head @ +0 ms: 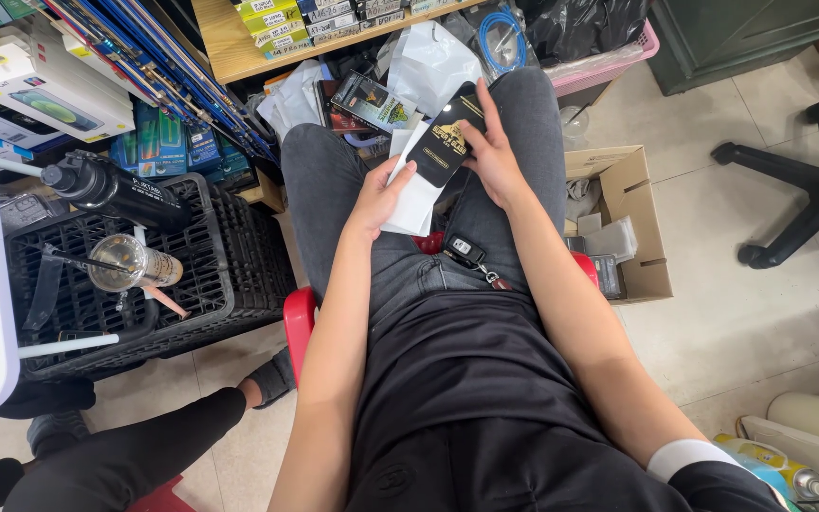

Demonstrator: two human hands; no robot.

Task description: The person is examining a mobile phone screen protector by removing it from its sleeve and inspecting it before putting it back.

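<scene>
- Right hand (pixel 493 152) grips black flat package (pixel 444 140) by its right edge, over the lap.
- Left hand (pixel 378 194) pinches white sleeve (pixel 409 204) beneath it, steadying both.
- Car key (pixel 466 250) rests on thigh, near.

Bright, even light — sharp, wide-angle

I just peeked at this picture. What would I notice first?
First, the two hands in the middle: the right hand and left hand hold a black packet over a white sleeve above the lap. A car key lies on the jeans, and a black crate sits left.
</scene>
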